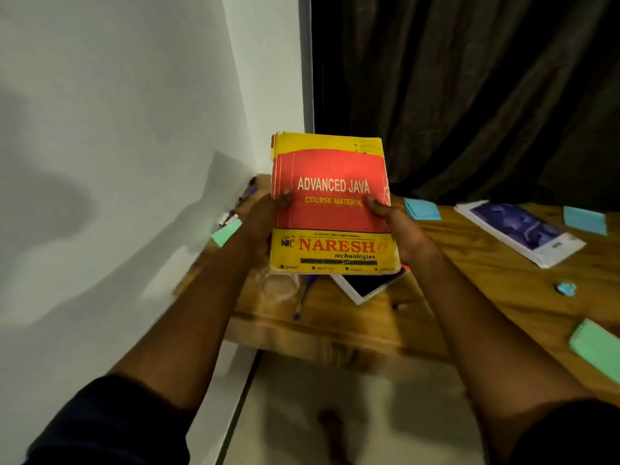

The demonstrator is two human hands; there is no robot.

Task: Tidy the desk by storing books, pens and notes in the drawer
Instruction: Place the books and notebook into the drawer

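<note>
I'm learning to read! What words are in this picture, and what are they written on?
"ADVANCED JAVA": red and yellow book, on the red part.
"COURSE MATERIAL": same book, just below.
"NARESH technologies": its yellow bottom band.
Small print on that book: too blurred to read.
Blue-covered book: unreadable.

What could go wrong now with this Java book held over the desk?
The worn book, gripped only at its side edges by the left hand and right hand, could slip onto the pen and the smaller book beneath. Its destination is out of view, so lowering it blind might knock the desk.
</note>
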